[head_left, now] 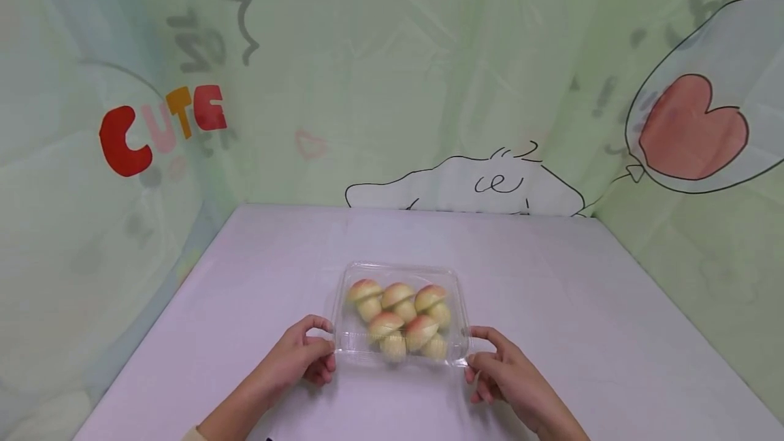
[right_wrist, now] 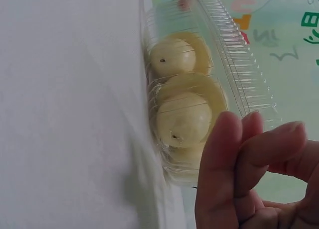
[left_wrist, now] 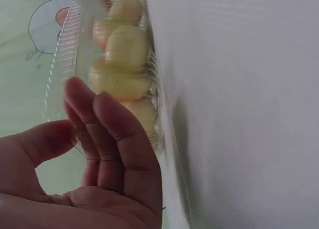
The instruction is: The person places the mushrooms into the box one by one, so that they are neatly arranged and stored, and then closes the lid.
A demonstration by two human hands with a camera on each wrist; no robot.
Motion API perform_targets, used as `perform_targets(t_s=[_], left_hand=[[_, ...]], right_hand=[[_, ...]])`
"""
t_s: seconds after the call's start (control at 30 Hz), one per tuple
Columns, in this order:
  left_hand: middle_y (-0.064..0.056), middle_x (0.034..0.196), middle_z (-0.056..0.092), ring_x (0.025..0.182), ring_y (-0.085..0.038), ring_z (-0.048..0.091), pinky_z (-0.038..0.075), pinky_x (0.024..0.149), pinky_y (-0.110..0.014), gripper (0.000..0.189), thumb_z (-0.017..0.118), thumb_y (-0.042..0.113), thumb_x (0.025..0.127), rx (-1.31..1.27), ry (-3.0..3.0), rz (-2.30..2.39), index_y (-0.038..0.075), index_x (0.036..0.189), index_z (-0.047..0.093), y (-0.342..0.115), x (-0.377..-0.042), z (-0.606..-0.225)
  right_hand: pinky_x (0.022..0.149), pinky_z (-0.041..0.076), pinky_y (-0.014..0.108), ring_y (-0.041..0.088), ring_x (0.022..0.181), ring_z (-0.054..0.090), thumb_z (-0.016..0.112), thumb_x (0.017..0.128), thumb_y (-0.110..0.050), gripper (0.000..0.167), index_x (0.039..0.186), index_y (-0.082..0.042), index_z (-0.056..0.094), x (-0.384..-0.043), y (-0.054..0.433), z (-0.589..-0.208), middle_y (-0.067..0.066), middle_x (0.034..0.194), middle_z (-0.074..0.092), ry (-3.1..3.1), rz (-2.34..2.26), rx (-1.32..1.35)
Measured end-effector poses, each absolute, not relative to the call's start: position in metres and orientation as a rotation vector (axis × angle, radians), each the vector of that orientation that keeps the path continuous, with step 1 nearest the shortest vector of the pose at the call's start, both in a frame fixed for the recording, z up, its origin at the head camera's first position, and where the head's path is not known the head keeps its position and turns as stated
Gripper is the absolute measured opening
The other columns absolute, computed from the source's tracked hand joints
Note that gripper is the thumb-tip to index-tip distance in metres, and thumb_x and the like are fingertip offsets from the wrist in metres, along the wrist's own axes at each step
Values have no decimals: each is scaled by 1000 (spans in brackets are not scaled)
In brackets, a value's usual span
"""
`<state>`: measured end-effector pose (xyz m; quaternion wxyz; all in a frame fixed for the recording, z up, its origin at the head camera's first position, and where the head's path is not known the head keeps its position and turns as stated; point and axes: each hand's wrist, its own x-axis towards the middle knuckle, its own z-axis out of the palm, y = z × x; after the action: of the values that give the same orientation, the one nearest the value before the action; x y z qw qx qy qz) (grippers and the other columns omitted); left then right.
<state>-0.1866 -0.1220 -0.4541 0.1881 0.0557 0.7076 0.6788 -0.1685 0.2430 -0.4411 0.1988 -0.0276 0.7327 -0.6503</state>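
A clear plastic clamshell box rests on the table, with several mushroom-shaped pieces inside. Their rounded caps are yellow with a red blush, and their stems are pale. My left hand pinches the box's rim at the near left corner between thumb and index finger. At the near right corner, my right hand pinches the rim the same way. The other fingers of both hands curl below the rim. In the left wrist view, stems show through the ribbed front wall; the right wrist view shows rounded stem ends with dark dots.
The table has a pale, whitish cover. Light green printed fabric hangs behind it and on both sides, with coloured letters at left and a drawn balloon at right.
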Motion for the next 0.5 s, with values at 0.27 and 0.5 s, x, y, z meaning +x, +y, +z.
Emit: perform_targets(t_s=[0.27,0.5], left_hand=[[-1,72,68,63,-14,65,56,62,-30,48,57,13,99,105,2016,1908,-4,140,39,-121,-189,-459],[-2,74,69,65,-13,66,56,61,-29,56,55,15,100,102,2017,1901,-3,149,35,-121,-189,-459]], right_hand=[[69,59,34,10,61,55,55,98,-10,63,153,2,26,-171,242,-443,3,79,66,2039,-1842,-53],[73,59,33,11,69,61,58,100,-14,66,154,3,24,-171,246,-443,2,84,68,2015,-1839,-73]])
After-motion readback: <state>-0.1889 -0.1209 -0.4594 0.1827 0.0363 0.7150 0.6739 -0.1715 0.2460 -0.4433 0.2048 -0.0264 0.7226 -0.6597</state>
